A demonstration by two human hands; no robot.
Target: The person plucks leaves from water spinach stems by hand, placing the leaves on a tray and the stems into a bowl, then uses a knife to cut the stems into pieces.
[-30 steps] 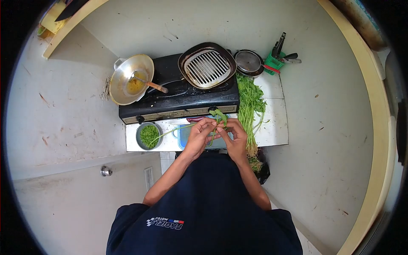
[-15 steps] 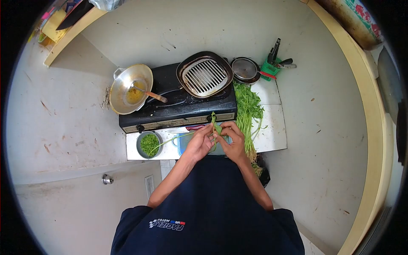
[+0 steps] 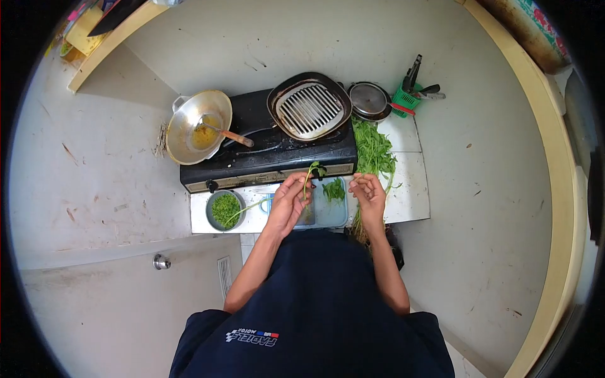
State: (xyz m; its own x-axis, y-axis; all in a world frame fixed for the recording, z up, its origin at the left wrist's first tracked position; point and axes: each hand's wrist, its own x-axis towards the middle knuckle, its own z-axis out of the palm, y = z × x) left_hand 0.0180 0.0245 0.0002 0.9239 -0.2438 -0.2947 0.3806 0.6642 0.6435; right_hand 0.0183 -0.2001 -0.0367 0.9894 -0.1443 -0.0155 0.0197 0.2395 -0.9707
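Observation:
My left hand [image 3: 289, 203] pinches a green leafy sprig [image 3: 308, 179] above the left part of a blue cutting board [image 3: 341, 217]. Loose green leaves [image 3: 333, 190] lie on the board between my hands. My right hand [image 3: 369, 195] is at the board's right edge, fingertips pressed together; what they hold, if anything, is too small to tell. A bundle of long-stemmed greens [image 3: 373, 150] lies to the right, beside the stove. Left of the board, a grey bowl [image 3: 209, 220] holds chopped greens [image 3: 225, 208], with a pale stem reaching from it toward my left hand.
The black stove [image 3: 252, 159] carries a wok [image 3: 179, 131] with a wooden-handled ladle and a square grill pan [image 3: 277, 113]. Behind the greens stand a lidded pot [image 3: 367, 99] and a green utensil basket [image 3: 403, 101]. Walls close in both sides.
My hands have moved apart, the right one to the right and the left slightly left, keeping the sprig. Leaves on the board now show between them. The whole view has shifted slightly.

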